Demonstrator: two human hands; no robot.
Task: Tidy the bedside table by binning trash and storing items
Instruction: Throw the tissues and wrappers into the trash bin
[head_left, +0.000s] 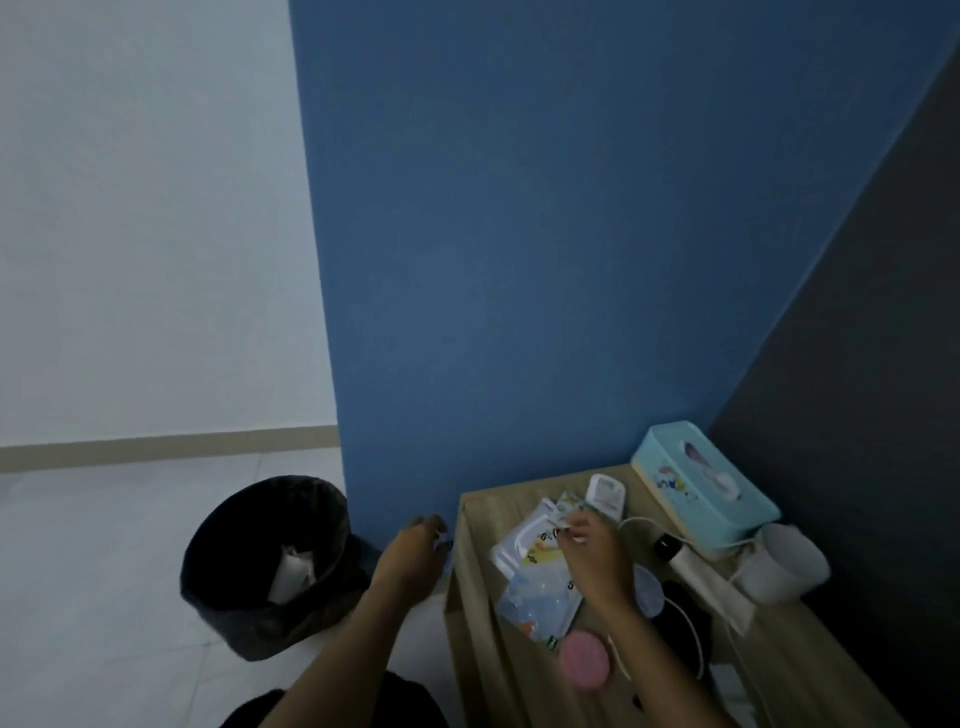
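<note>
Bedside table (480, 654), wood top, sits in the corner against the blue wall (519, 260). It is cluttered. Black lined bin (244, 613) stands on the floor just beside the table's left side, with white trash (293, 571) already in it.

On the table I see:
- teal tissue box (701, 483) at the back, by the dark panel
- white mug (784, 564) in front of the box
- pale bottle with a black cap (696, 571) lying next to the mug
- wipes pack (519, 543) mid-table
- clear printed packet (540, 603) near the front of the pack
- pink round lid (584, 662) at the front edge
- white cable (639, 522) looping across

My right hand (592, 545) is over the wipes pack, thumb and fingers pinching a small wrapper (565, 512) just above the clutter. My left hand (415, 553) is off the table's left edge, between table and bin, with the fingers curled. There's a bluish scrap (444, 544) at the fingertips. It's too blurred to tell whether it's gripped.

Step as I read it: collecting trash, early on, most items not yet sorted.

Next: carry the wrapper left, clear of the table edge, and let go over the bin mouth. It's light and may flutter wide, so release low.
</note>
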